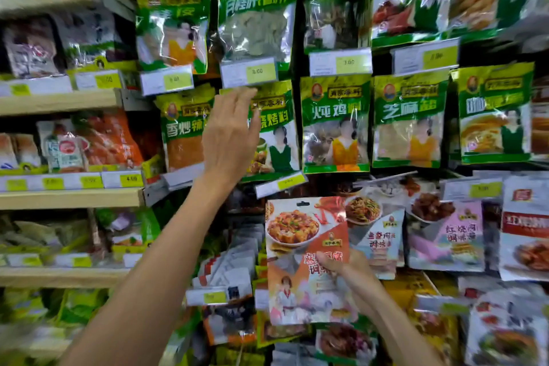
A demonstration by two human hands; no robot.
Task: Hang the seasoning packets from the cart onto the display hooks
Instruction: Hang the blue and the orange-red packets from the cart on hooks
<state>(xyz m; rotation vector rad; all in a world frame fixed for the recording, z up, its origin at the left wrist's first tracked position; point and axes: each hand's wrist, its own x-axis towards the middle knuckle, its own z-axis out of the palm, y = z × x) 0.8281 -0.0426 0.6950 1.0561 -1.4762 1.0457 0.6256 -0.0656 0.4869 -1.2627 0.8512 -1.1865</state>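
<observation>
Seasoning packet (pixel 306 261) was pinched in your right hand (pixel 347 273); your left hand (pixel 230 140) hovered spread before green packets (pixel 335 122). Hanging step, I judged: next, thread its hole (pixel 303 203) onto a free hook (pixel 386 178).

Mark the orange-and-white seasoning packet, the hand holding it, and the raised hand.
Orange-and-white plastic seasoning packet (pixel 292 230), head view, printed dish picture.
Right hand (pixel 353 276), head view, middle of hand gripping packet.
Left hand (pixel 230 140), head view, back of hand.
</observation>
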